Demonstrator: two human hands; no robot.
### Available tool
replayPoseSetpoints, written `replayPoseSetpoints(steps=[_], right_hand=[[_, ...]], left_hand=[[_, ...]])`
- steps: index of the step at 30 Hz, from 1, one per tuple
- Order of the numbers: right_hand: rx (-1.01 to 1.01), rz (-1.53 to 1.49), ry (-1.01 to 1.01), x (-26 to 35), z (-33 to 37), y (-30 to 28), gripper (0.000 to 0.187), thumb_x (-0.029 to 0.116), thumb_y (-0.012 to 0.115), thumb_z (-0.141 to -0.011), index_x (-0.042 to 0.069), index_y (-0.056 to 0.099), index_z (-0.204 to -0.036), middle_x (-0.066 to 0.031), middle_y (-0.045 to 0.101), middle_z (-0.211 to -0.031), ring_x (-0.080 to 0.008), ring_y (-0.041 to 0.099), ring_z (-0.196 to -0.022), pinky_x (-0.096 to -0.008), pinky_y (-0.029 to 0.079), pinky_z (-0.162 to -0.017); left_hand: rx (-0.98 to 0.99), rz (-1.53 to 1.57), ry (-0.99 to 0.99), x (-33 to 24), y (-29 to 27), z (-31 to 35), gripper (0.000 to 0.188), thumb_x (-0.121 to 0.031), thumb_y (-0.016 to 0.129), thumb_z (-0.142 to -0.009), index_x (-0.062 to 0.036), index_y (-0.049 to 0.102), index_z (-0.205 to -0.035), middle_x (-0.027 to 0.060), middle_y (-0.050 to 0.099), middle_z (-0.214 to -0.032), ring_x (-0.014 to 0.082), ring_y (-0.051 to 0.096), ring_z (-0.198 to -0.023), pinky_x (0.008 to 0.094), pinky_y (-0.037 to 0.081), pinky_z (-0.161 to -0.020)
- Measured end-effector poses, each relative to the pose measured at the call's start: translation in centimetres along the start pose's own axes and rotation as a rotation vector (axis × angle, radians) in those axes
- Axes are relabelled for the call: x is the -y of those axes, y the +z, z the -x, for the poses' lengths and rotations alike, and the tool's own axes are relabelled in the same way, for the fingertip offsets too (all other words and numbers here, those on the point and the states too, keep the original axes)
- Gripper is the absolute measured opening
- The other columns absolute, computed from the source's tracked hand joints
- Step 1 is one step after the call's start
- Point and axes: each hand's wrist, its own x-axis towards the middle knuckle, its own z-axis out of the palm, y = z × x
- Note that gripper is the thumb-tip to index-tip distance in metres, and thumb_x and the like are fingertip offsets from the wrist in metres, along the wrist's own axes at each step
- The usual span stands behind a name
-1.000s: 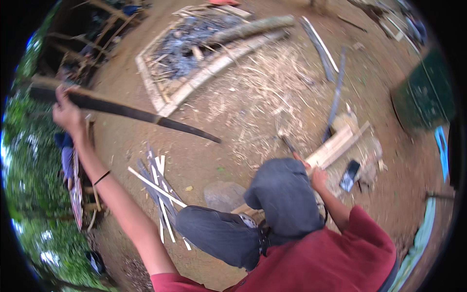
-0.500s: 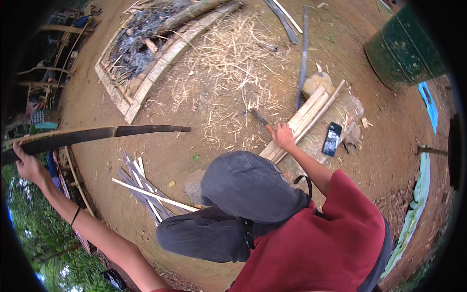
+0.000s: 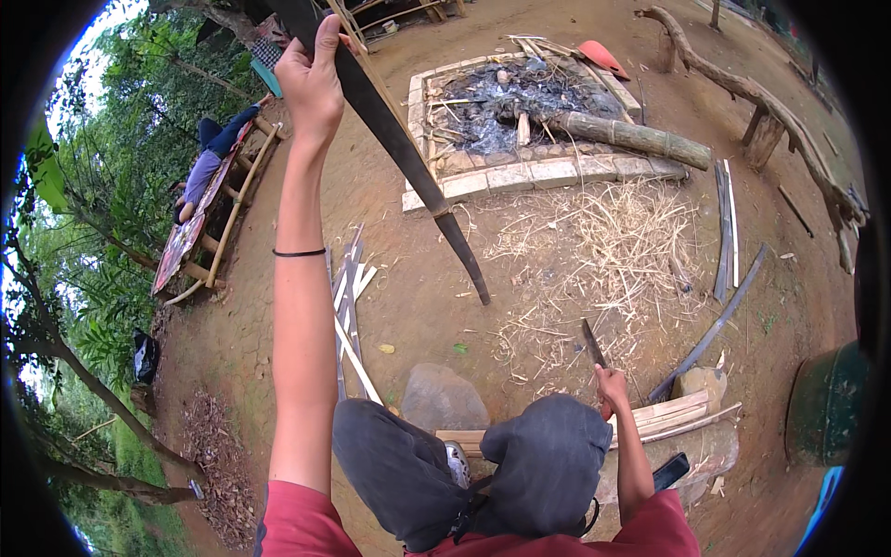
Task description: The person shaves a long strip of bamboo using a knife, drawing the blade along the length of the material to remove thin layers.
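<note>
My left hand (image 3: 314,84) is raised high at arm's length, fingers wrapped round a long split bamboo strip (image 3: 394,148) with a dark outer face. The strip slants down to the right, its narrow tip above the dirt floor. Beside my right knee, my right hand (image 3: 611,385) grips the handle of a knife (image 3: 592,342), its dark blade pointing up and away. The knife and the strip are well apart. Pale bamboo slats (image 3: 668,411) lie on a log (image 3: 715,455) next to my right hand. A phone (image 3: 670,472) rests on that log.
Ahead, a stone-edged fire pit (image 3: 520,176) holds ash and a thick bamboo pole (image 3: 631,137). Shavings (image 3: 631,246) litter the ground. Cut strips (image 3: 351,306) lie left, near a flat stone (image 3: 444,397). A green drum (image 3: 826,408) stands right; a person (image 3: 209,172) lies on a bench left.
The view has swung round toward the fire pit and the left-hand bench. My left arm now reaches up and forward, with the bamboo strip tilted steeply instead of nearly level. Both hands keep their holds.
</note>
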Motion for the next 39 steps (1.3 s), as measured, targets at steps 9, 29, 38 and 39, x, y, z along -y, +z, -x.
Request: replayPoseSetpoints(steps=[9, 29, 38, 39], right_hand=[[-0.002, -0.233, -0.730, 30.1, 19.7, -11.0, 0.024, 0.024, 0.060, -0.095, 0.000, 0.060, -0.094, 0.0039, 0.041, -0.055, -0.0047, 0.037, -0.049, -0.0272, 0.029, -0.045], [-0.135, 0.088, -1.076, 44.0, 27.3, -6.5, 0.028, 0.024, 0.059, -0.093, -0.004, 0.056, -0.088, -0.0150, 0.049, -0.053, -0.0303, 0.050, -0.048, -0.0423, 0.039, -0.052], [0.041, 0.222, -0.935, 46.0, 26.9, -4.1, 0.033, 0.027, 0.055, -0.093, -0.006, 0.059, -0.092, -0.0220, 0.057, -0.063, -0.0387, 0.058, -0.061, -0.0475, 0.045, -0.063], [0.040, 0.242, -0.932, 46.2, 27.1, -3.9, 0.033, 0.027, 0.055, -0.094, -0.006, 0.059, -0.091, -0.0223, 0.057, -0.063, -0.0393, 0.059, -0.061, -0.0477, 0.045, -0.063]], left_hand=[[-0.092, -0.168, -0.117, 1.5, 1.9, -1.5, 0.048, -0.051, 0.060, -0.092, -0.0059, 0.067, -0.076, 0.0014, 0.064, -0.062, 0.0094, 0.057, -0.057, 0.0298, 0.043, -0.056], [0.201, 0.092, -0.162, 1.9, -4.7, -1.1, 0.034, -0.034, 0.059, -0.097, -0.0011, 0.066, -0.089, 0.0061, 0.069, -0.078, 0.0106, 0.065, -0.073, 0.0263, 0.051, -0.069], [0.136, 0.296, -0.075, -0.1, -5.5, 0.5, 0.052, -0.048, 0.055, -0.096, -0.0022, 0.068, -0.075, 0.0069, 0.069, -0.067, 0.0100, 0.066, -0.062, 0.0259, 0.053, -0.059], [0.009, 0.351, -0.098, -1.0, -5.9, -0.4, 0.047, -0.048, 0.058, -0.095, -0.0032, 0.064, -0.083, 0.0107, 0.070, -0.076, 0.0176, 0.068, -0.072, 0.0329, 0.052, -0.070]])
